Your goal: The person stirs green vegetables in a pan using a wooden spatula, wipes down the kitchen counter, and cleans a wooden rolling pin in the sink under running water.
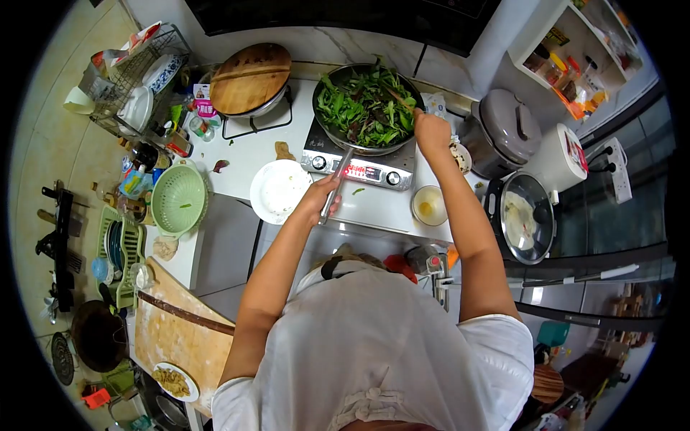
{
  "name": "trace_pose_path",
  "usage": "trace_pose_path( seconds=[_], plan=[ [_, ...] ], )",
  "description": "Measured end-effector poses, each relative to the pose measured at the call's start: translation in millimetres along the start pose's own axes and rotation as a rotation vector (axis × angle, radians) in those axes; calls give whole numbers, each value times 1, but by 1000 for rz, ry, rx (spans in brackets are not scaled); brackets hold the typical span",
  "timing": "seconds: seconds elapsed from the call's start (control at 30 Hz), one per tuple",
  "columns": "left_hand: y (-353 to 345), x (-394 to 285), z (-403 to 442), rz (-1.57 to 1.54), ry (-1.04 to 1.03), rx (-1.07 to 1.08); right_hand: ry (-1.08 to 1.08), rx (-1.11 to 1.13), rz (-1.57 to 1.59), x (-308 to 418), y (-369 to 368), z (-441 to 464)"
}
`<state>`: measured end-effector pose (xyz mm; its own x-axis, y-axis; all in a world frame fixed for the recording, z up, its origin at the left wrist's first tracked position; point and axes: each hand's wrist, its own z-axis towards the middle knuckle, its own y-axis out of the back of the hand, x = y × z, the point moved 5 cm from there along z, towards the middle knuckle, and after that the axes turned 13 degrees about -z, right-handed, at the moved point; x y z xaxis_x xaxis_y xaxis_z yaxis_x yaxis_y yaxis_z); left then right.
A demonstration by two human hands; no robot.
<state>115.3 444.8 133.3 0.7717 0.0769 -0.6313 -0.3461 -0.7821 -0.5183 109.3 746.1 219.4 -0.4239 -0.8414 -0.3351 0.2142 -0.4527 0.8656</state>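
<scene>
Pan position: the pan sits on the electric burner, toward the back edge of the white counter. The burner's red display is lit.

Left grip: the left hand is closed around the pan handle, which points toward the counter's front edge.

Right grip: the right hand is closed on a thin wooden stirring tool at the pan's right rim. Whether it is one stick or a pair cannot be told.

Progress: loading appears complete; leafy greens fill the pan up to its rim. The leaves look bulky and mostly unwilted, so cooking is judged to be at an early stage. Stirring and wilting appear to remain.

Adjacent items: a white plate with small scraps lies at the front edge, left of the burner. A small bowl stands at the front edge, right of the burner.
</scene>
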Motion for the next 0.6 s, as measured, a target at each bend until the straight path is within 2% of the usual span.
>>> trace_pose_path(
  seconds=[0.1,0.13,0.27,0.4,0.5,0.6],
  plan=[
    [1,1,2,-7,9,2,-27,185,-7,-9,-19,-11],
    [2,2,3,-9,13,3,-21,159,-1,-7,-27,-15],
    [2,1,2,-12,7,1,-105,358,240,11,-48,-26],
    [-1,0,2,-14,3,20,-73,428,328,32,-19,-33],
    [0,1,3,-5,3,20,-26,418,313,32,-9,-34],
    [4,2,4,6,3,18,-27,267,233,16,7,-30]
  ],
)
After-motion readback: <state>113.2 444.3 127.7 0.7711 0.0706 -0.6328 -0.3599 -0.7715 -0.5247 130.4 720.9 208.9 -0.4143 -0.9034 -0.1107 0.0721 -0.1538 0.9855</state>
